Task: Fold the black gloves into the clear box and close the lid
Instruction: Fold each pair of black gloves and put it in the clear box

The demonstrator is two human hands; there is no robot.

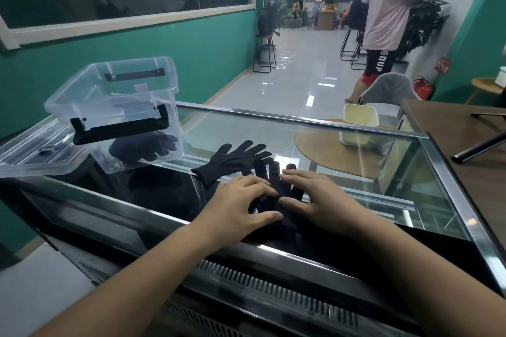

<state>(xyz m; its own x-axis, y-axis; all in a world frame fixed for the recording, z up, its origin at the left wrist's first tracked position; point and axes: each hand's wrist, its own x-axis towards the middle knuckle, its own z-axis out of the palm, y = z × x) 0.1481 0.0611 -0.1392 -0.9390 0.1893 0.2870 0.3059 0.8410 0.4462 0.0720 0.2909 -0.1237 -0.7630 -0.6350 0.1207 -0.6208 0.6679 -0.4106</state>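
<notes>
A black glove [273, 172] lies flat on the glass counter top [342, 145], mostly hidden under my hands, its fingertips pointing away from me. My left hand [241, 208] presses on its left side with fingers spread. My right hand [317, 200] lies flat on its right side. A second black glove [235, 161] rests spread out just beyond, towards the left. The clear box [115, 107] with black handles stands open at the left, with dark gloves [145, 148] inside. Its clear lid [35, 150] lies beside it on the far left.
The counter is a glass display case with metal edges and a vent grille at my side. Beyond it are a round wooden table with a cream bin [358, 123], a grey chair, a brown table at right, and a person [388, 13] standing in the aisle.
</notes>
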